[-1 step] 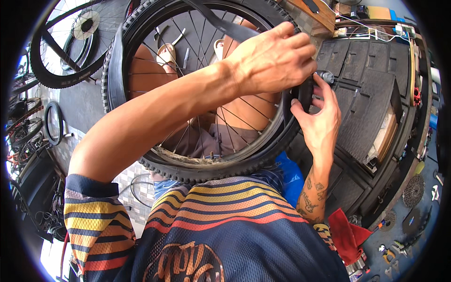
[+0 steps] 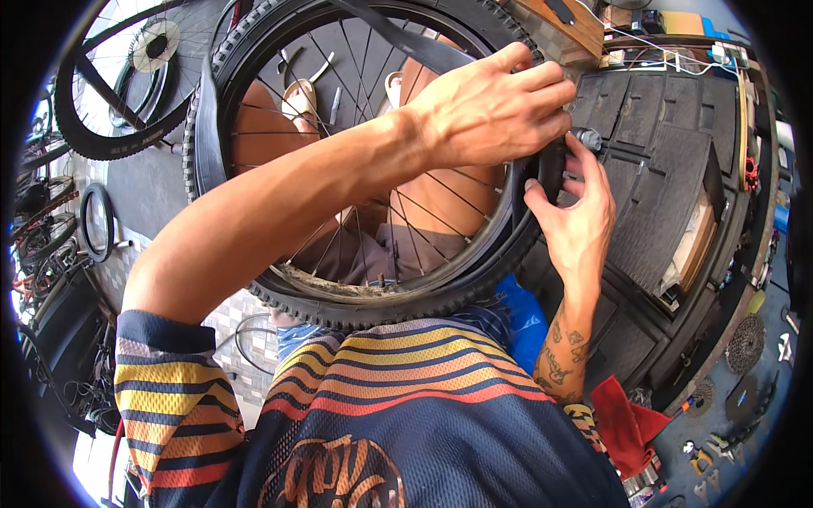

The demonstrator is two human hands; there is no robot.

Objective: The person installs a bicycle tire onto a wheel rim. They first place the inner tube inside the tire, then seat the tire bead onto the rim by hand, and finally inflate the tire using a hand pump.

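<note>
A bicycle wheel (image 2: pixel 398 292) with dark spokes rests on my lap, its knobby black tyre (image 2: pixel 339 315) partly off the rim. A flattened black inner tube (image 2: pixel 394 32) loops out over the far side and down the left side (image 2: pixel 212 127). My left hand (image 2: pixel 495 106) reaches across the spokes to the right side of the wheel, its fingers curled over the tyre edge where the tube passes beneath; its fingertips are hidden. Just nearer, my right hand (image 2: pixel 580 199) grips the tyre, thumb on the inner side and fingers around the outside.
Another bicycle wheel (image 2: pixel 127 140) stands at the far left, with more bikes behind it. A black cabinet (image 2: pixel 635 169) fills the right side, close to my right hand. Sprockets (image 2: pixel 745 343) and tools lie at the lower right beside a red cloth (image 2: pixel 622 423).
My left hand has shifted very slightly to the right along the tyre edge. The right hand and the wheel look the same.
</note>
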